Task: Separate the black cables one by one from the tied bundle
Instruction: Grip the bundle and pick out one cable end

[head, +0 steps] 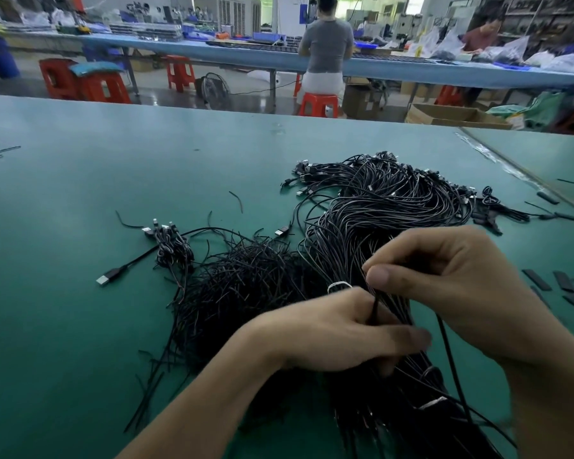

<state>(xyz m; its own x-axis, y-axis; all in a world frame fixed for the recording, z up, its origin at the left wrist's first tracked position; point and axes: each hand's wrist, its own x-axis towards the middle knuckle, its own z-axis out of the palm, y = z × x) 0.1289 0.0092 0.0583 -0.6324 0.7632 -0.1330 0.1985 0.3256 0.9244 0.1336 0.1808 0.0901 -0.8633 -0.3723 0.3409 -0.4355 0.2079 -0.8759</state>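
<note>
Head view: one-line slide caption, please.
Left hand grips the tied cable bundle while right hand pinches a single black cable over the green table.

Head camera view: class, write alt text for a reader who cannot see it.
Two bare hands work a tied bundle of black cables on a green table: the left hand grips the bundle near its white tie, the right hand pinches a cable beside it. Loose black strands lie heaped to the left.

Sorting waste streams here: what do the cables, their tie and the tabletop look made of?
Cables: matte black plastic-looking jackets, silvery metal plugs. Tie: thin white loop, rubber or string; unclear. Tabletop: smooth green mat, soft sheen, probably rubber or vinyl.
</note>
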